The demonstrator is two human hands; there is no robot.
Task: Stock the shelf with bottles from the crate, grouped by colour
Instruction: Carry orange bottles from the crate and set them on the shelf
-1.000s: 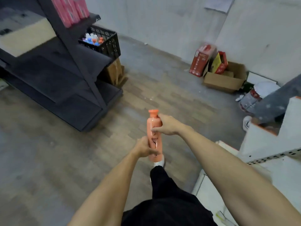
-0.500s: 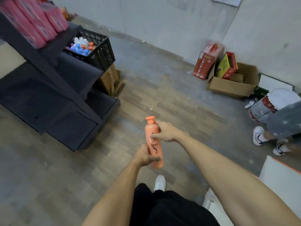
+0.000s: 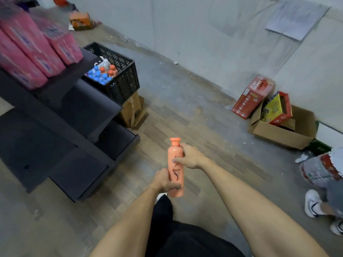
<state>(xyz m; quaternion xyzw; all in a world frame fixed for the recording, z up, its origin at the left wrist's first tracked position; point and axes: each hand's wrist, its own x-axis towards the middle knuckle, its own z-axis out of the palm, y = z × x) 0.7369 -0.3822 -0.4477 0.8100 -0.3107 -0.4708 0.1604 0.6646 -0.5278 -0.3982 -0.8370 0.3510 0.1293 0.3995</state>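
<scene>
Taking the black crate (image 3: 118,78) as landmark: to its left, the dark shelf (image 3: 61,115) is carrying only pink packs (image 3: 33,51) on its top tier, while the tiers below the crate are showing bare — no bottles grouped there yet. Inside the crate, blue and orange caps (image 3: 103,73) are waiting, so most of the job looks undone. Well to the crate's right and nearer the camera, one orange bottle (image 3: 175,167) is standing upright in mid-air, the left hand (image 3: 165,180) wrapping its lower half and the right hand (image 3: 189,157) closing round its shoulder — both grips pressing on it.
</scene>
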